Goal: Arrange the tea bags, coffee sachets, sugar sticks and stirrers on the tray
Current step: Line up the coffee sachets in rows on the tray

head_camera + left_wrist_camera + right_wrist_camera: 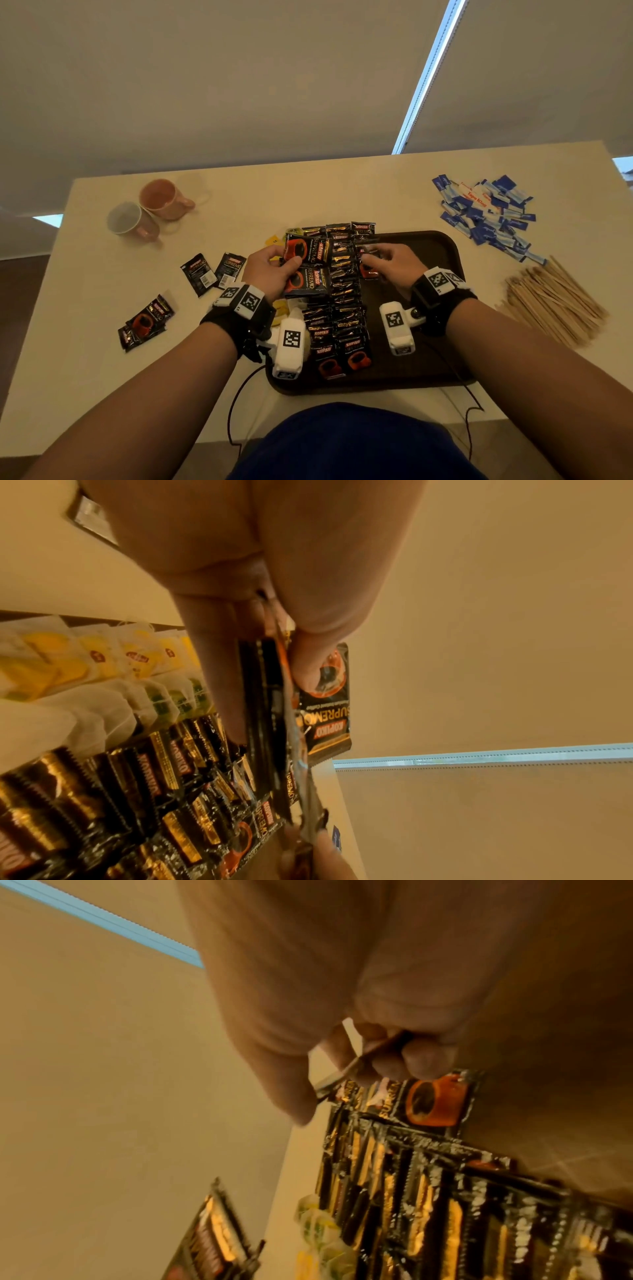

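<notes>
Kopiko coffee sachets (337, 291) are the step in hand: overlapping columns of them run down the middle of the dark brown tray (442, 246) at the centre of the head view, with yellow tea bags (103, 661) already laid along their left side. The left hand (270, 270), left of centre, has thumb and fingers clamped on a small stack of sachets (306, 263) held over the upper part of the rows, while the right hand (390, 262), just right of centre, pinches a single sachet (356, 1064) edge-on above the right-hand column. Judging by this, the next move calls for setting that sachet flat at the upper end of the column, aligned with its neighbours, without nudging the slippery foil packets out of line, then feeding another from the left stack. More sachets (212, 274) lie loose on the counter (308, 192) at the left; blue sugar sticks (486, 212) at the upper right and wooden stirrers (555, 301) at the right remain off the tray, so much of the task seems left
</notes>
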Demonstrator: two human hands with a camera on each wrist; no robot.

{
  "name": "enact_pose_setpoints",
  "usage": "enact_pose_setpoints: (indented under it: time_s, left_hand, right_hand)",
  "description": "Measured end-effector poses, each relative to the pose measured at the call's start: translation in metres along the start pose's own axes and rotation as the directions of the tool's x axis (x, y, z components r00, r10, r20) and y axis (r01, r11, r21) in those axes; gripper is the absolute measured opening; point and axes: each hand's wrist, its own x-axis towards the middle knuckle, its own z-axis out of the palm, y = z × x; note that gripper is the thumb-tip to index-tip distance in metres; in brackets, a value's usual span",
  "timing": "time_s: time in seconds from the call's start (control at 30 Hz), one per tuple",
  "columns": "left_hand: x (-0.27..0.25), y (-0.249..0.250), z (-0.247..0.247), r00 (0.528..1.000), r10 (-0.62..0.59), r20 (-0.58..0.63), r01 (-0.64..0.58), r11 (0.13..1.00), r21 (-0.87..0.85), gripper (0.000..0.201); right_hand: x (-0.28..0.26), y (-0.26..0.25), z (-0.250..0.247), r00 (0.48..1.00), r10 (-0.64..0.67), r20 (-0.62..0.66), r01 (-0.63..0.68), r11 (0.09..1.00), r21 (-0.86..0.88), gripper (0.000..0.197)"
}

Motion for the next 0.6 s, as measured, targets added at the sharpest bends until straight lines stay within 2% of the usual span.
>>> enact_pose_setpoints:
  time_s: [0.07,0.17,0.23,0.33,0.47,0.6]
  left_hand:
    - [0.003,-0.001,-0.002,1.000,0.005,-0.022,-0.004,1.000,0.015,0.007]
    - [0.005,-0.003,-0.005,0.999,0.010,-0.045,-0.009,1.000,0.018,0.007]
    - [0.006,-0.003,-0.005,0.999,0.005,-0.052,-0.004,1.000,0.013,0.007]
    - [0.007,-0.002,-0.003,0.999,-0.004,-0.049,0.004,1.000,-0.004,0.007]
    - [0.006,-0.001,-0.001,0.999,-0.016,-0.041,0.016,1.000,-0.016,0.008]
    - [0.005,-0.001,-0.001,0.999,-0.020,-0.042,0.020,1.000,-0.006,0.008]
  right_hand:
    - [0.000,0.002,-0.001,0.994,0.109,0.015,-0.110,0.981,0.157,0.024]
    - [0.003,0.007,-0.007,0.985,0.171,0.011,-0.169,0.955,0.244,0.025]
    - [0.007,0.012,-0.012,0.984,0.168,-0.060,-0.155,0.972,0.177,0.024]
    - [0.016,0.020,-0.016,0.983,0.085,-0.165,-0.085,0.996,0.002,0.023]
    - [0.023,0.029,-0.016,0.974,0.117,-0.194,-0.107,0.992,0.061,0.025]
    - [0.031,0.036,-0.013,0.967,0.096,-0.238,-0.115,0.991,-0.068,0.032]
